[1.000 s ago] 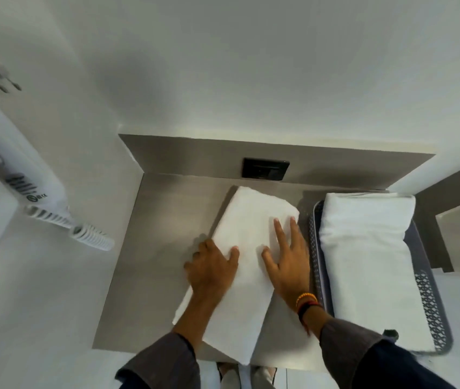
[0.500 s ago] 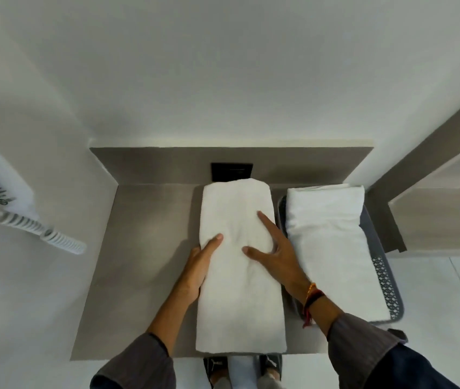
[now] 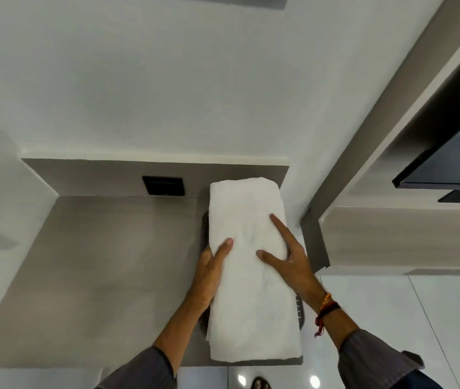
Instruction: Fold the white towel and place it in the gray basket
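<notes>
The folded white towel [image 3: 251, 276] lies as a long strip over the gray basket [image 3: 300, 310], covering nearly all of it. Only slivers of the basket's dark perforated rim show at the towel's left and right edges. My left hand [image 3: 210, 272] grips the towel's left edge, thumb on top and fingers hidden underneath. My right hand [image 3: 287, 256] lies on the towel's right side with fingers spread, its outer fingers over the edge. Whatever else sits in the basket is hidden under the towel.
The basket stands at the right end of a gray countertop [image 3: 105, 270] set in a wall niche. A black wall socket [image 3: 163, 185] is on the back panel. A wooden cabinet [image 3: 402, 237] with a dark screen [image 3: 453, 164] is to the right.
Both hands carried the folded towel from the middle of the counter to the right, onto the basket and over the towel that lay in it. The camera view shifted right too.
</notes>
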